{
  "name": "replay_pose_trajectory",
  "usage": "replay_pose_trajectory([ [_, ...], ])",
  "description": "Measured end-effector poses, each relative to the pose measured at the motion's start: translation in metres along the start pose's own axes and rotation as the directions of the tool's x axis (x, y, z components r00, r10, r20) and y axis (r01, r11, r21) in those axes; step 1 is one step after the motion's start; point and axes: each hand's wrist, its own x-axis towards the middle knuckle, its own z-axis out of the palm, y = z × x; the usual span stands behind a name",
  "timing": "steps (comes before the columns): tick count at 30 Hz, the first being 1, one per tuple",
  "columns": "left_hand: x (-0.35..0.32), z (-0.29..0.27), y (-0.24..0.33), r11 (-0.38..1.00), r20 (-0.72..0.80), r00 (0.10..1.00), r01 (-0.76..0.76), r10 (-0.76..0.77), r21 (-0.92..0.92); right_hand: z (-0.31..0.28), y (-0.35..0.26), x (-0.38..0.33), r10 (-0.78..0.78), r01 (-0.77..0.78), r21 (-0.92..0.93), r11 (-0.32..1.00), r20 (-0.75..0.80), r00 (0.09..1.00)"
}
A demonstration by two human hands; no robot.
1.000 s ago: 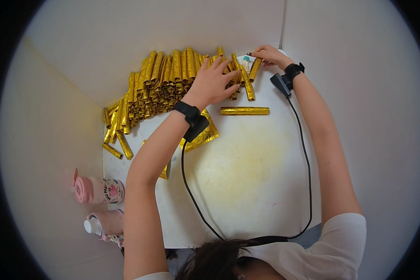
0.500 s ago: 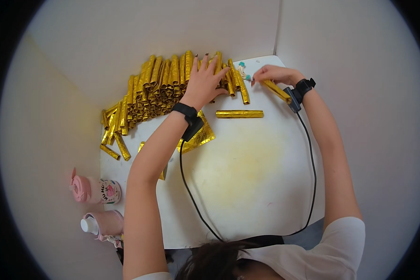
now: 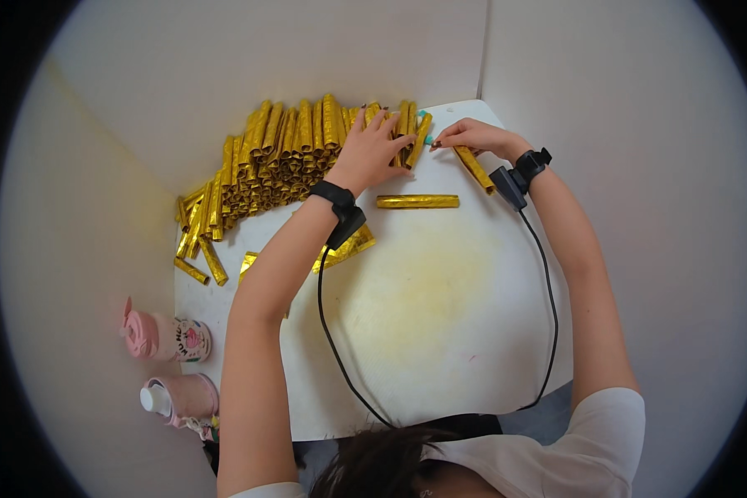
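Newly, right hand (image 3: 478,138): one gold tube (image 3: 476,171) gripped, thus apart from the tube pile (image 3: 295,138) partly under the left hand (image 3: 367,155), fingers spread.

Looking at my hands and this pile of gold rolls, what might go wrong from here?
Your left hand is spread over the right part of the pile of gold rolls, so a push might topple some. One loose roll lies apart from the pile and could roll if bumped. The left wrist's black cable hangs near a gold sheet and might drag it.
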Motion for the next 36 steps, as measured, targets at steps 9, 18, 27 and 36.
replay_pose_trajectory([
  [9, -0.008, 0.002, 0.007, 0.997, 0.026, 0.997, 0.069, -0.068, -0.047, 0.019, -0.026, -0.003, -0.020, 0.025, 0.060, 0.998, -0.090, 0.996],
  [18, -0.047, -0.025, 0.023, 0.991, -0.110, 0.986, 0.130, -0.127, 0.021, 0.014, -0.031, 0.012, -0.072, 0.069, -0.022, 0.997, -0.281, 0.957],
  [27, -0.127, -0.081, -0.064, 0.872, -0.528, 0.748, 0.489, -0.403, 0.028, 0.026, -0.086, 0.008, -0.123, 0.500, 0.324, 0.803, -0.731, 0.671],
  [36, -0.155, -0.047, -0.078, 0.777, -0.338, 0.699, 0.563, -0.630, -0.284, 0.113, -0.180, 0.031, -0.649, 0.568, -0.341, 0.749, -0.550, 0.525],
])
